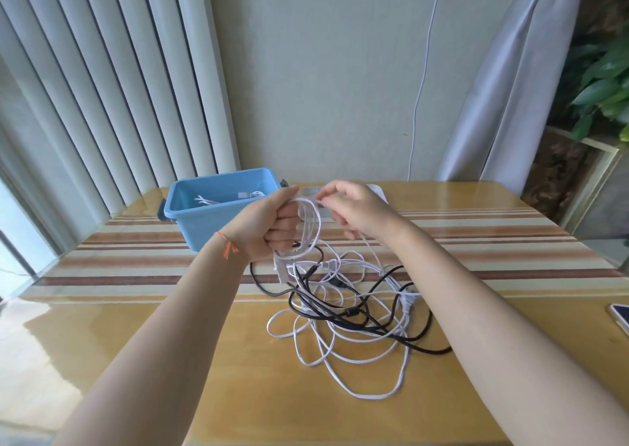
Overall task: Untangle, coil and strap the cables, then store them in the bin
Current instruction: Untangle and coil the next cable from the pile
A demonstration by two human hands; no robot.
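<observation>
Cables lie in one loose tangle on the glossy wooden table — thin round white ones and thicker black ones with a smooth rubber look, crossing over each other in many open loops. How many separate cables are in the pile I cannot tell, because they cover one another.

The left hand is closed in a fist around a coil of white cable; several turns of it hang as long narrow loops from the fist, above the tangle. The right hand is just beside it, and its thumb and forefinger pinch one strand at the top of this coil, while the other fingers are loosely curled. From the coil the white cable runs down into the pile on the table.

Behind the left hand stands one light blue plastic bin, rectangular with rounded corners and dark clips on two sides. Inside it a few white cable pieces show, at least one bundle.

A striped cloth with brown and cream bands lies across the table. One thin thread bracelet, orange and pink, is around the left wrist — and one phone lies at the right edge of the table.
</observation>
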